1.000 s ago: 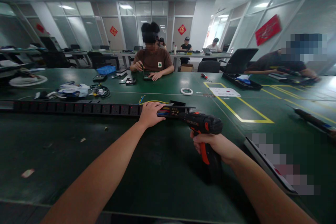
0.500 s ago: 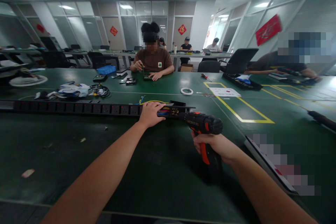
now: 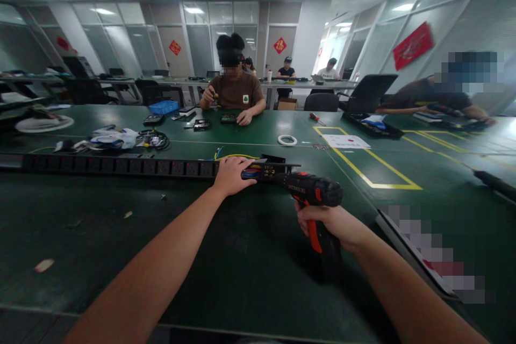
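Power strip (image 3: 121,166) lies held under left hand (image 3: 233,176), drill (image 3: 312,188) in right hand (image 3: 325,218).

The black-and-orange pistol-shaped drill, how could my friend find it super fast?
Find the big dark-green table, then the long, straight black power strip lying across it. By the strip's open right end, in the person's right grip, is the black-and-orange drill. Unlike the strip, it's pistol-shaped, with a bright orange stripe down its handle.
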Available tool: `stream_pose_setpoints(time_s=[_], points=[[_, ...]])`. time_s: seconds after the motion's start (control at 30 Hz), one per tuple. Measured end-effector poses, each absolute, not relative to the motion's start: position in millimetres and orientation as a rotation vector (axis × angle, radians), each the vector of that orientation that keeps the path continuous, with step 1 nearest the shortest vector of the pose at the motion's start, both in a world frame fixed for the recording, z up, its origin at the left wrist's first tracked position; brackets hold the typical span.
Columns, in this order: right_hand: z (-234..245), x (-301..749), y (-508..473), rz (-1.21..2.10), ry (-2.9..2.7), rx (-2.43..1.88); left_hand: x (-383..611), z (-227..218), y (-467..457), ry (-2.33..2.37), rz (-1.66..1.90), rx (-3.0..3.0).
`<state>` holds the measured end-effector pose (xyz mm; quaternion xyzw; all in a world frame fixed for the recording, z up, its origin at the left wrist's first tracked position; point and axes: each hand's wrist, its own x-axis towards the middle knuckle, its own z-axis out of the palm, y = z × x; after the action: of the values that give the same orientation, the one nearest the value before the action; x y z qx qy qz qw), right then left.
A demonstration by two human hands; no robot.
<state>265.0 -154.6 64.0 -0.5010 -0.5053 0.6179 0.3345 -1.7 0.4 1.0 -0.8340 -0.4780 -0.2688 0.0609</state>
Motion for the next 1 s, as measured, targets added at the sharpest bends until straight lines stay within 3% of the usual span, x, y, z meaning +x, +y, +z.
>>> stream_pose_setpoints(time_s=[1.0], points=[[58.2,269.1,-151.8,1.626,-1.362,-1.28,-2.1,0.7,0.9,-1.448,-0.81,-2.518]])
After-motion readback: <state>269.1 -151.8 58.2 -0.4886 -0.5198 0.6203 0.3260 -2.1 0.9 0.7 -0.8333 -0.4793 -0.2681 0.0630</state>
